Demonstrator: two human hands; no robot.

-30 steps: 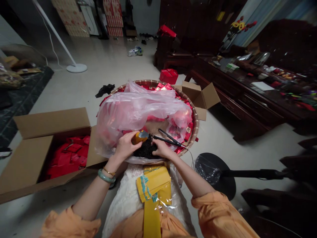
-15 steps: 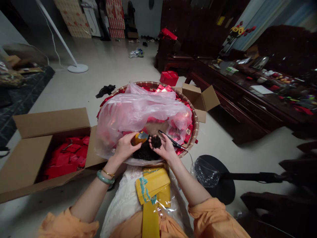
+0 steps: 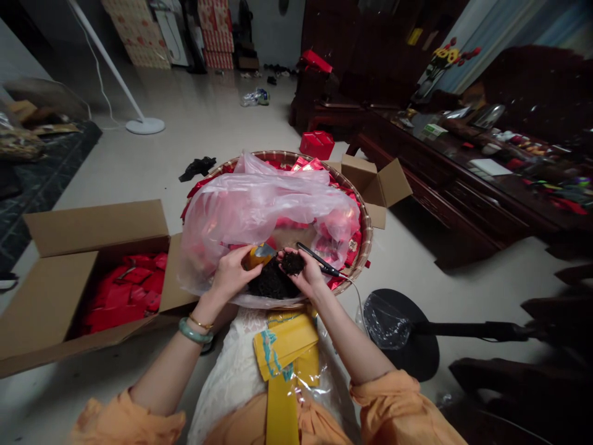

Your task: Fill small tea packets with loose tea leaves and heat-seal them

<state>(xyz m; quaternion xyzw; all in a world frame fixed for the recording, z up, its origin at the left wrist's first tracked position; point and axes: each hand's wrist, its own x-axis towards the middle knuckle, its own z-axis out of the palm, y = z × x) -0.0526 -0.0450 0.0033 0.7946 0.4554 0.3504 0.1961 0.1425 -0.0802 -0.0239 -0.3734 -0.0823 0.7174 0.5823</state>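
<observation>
Two hands worked at the near side of the basket (image 3: 367, 235). The left hand (image 3: 230, 276) gripped a yellow pouch (image 3: 257, 257), its fingers pressed around the side, and the pouch's bright mouth faced the right hand (image 3: 303, 275). That hand's fingers were curled in a loose cup around a clump of dark leaves (image 3: 293, 262), so the clump sat just right of the pouch, close to it but apart, and the right hand was the nearer hand to it. A larger heap of leaves (image 3: 272, 283) lay below and between both hands, on plastic at the basket's near edge. A black sealer (image 3: 319, 259) lay just beyond the right hand, its long axis slanting from upper left to lower right; whether the hand touched it, I could not tell. A plastic bag (image 3: 259, 210) filled much of the basket, a carton (image 3: 92, 272) of red packets stood left of the basket, and yellow bags (image 3: 285, 346) lay just in front of it.
</observation>
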